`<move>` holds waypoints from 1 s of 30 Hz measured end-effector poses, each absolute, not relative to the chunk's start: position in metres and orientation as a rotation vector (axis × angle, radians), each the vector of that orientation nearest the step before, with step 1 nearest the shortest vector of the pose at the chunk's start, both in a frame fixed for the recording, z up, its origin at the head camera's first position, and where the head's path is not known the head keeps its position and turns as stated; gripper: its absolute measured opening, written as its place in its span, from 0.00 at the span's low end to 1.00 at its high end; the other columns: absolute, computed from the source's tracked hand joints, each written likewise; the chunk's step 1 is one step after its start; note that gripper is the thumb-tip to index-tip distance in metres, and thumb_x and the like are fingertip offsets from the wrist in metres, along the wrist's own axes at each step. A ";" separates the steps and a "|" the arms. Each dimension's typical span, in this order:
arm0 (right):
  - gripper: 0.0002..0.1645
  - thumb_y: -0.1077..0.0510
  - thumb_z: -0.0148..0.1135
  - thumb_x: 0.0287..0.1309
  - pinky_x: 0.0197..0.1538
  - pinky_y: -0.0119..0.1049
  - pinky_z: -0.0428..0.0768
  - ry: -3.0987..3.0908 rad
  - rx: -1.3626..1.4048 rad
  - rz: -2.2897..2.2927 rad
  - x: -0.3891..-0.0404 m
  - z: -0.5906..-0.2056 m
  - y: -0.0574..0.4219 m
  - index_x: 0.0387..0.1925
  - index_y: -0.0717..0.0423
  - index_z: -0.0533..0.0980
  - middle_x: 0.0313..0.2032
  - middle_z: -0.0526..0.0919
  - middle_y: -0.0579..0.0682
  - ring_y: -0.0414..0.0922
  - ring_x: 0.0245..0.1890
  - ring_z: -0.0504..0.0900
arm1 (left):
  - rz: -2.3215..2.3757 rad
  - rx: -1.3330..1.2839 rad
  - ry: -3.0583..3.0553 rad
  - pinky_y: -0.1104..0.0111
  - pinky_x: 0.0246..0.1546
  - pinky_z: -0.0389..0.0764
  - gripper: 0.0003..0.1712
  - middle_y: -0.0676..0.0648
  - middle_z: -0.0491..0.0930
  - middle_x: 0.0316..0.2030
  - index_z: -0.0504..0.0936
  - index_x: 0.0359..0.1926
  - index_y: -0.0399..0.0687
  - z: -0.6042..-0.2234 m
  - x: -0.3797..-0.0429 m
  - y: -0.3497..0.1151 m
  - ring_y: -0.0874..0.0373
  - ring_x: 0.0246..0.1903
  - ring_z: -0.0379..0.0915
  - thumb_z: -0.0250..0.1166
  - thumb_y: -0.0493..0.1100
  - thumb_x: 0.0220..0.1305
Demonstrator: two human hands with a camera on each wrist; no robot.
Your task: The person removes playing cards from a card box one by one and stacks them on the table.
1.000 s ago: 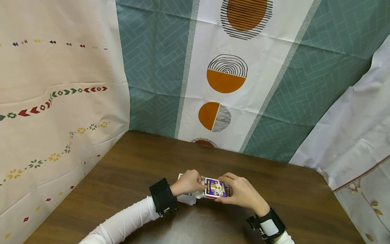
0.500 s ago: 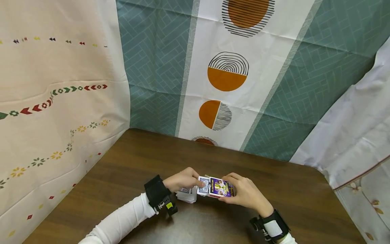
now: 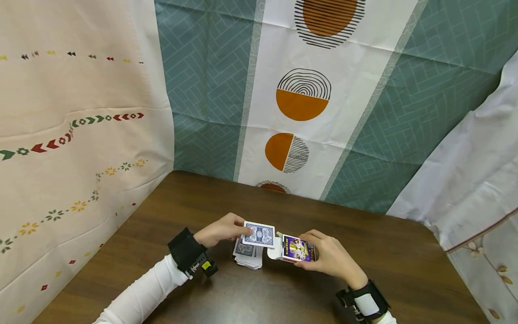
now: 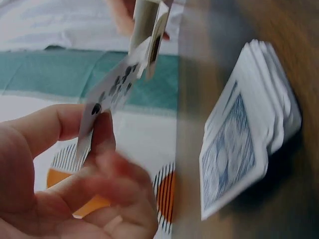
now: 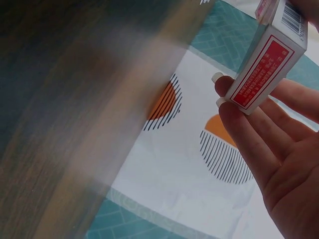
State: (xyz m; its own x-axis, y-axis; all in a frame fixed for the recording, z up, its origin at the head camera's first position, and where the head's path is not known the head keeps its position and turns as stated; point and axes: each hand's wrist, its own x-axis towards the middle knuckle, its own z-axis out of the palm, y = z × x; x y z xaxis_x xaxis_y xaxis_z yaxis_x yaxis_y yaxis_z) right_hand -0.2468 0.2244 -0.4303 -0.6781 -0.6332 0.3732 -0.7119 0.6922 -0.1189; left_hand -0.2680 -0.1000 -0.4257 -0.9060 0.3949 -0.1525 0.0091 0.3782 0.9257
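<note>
My left hand point(image 3: 221, 230) pinches a playing card point(image 3: 259, 234) with a blue patterned back, its thumb on top. From the left wrist view, the card's underside shows black pips. Below it on the table lies a stack of playing cards point(image 4: 232, 154), somewhat uneven, blue back up. My right hand point(image 3: 329, 254) holds a purple card box point(image 3: 298, 249) between thumb and fingers, its open flap end facing left. In the right wrist view the box's white end with a red label point(image 5: 263, 72) shows. Whether cards are inside the box cannot be seen.
The brown wooden table point(image 3: 194, 198) reaches back to a hanging teal and white curtain point(image 3: 299, 148). A cream patterned cloth point(image 3: 81, 135) hangs at the left, and a white cloth point(image 3: 465, 180) at the right.
My left hand has drawn the card out of the box, leftward and up over the stack. The right hand, still holding the box, has shifted slightly to the right.
</note>
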 end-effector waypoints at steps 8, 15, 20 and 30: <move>0.36 0.31 0.71 0.42 0.31 0.24 0.72 -2.639 1.050 0.390 -0.245 -0.430 0.225 0.47 0.49 0.79 0.43 0.80 0.41 0.31 0.31 0.73 | 1.657 0.340 2.247 0.63 0.40 0.81 0.17 0.42 0.82 0.39 0.76 0.54 0.31 -0.418 -0.275 -0.111 0.57 0.34 0.78 0.57 0.36 0.68; 0.36 0.31 0.72 0.42 0.30 0.23 0.71 -2.605 1.068 0.394 -0.246 -0.435 0.228 0.46 0.50 0.80 0.42 0.80 0.41 0.31 0.30 0.73 | 1.640 0.282 2.293 0.61 0.44 0.81 0.17 0.42 0.82 0.38 0.78 0.54 0.30 -0.423 -0.283 -0.112 0.59 0.33 0.77 0.59 0.33 0.65; 0.35 0.31 0.72 0.41 0.30 0.23 0.71 -2.609 1.062 0.393 -0.246 -0.437 0.229 0.45 0.50 0.80 0.42 0.81 0.40 0.30 0.30 0.72 | 1.571 0.244 2.394 0.64 0.38 0.82 0.15 0.46 0.84 0.32 0.82 0.46 0.31 -0.437 -0.295 -0.110 0.61 0.29 0.77 0.67 0.33 0.58; 0.35 0.31 0.72 0.41 0.33 0.25 0.73 -2.621 1.076 0.397 -0.245 -0.436 0.227 0.46 0.49 0.80 0.42 0.81 0.40 0.31 0.31 0.74 | 1.333 0.193 2.535 0.74 0.21 0.69 0.12 0.50 0.81 0.18 0.86 0.32 0.36 -0.440 -0.315 -0.111 0.60 0.19 0.74 0.76 0.38 0.47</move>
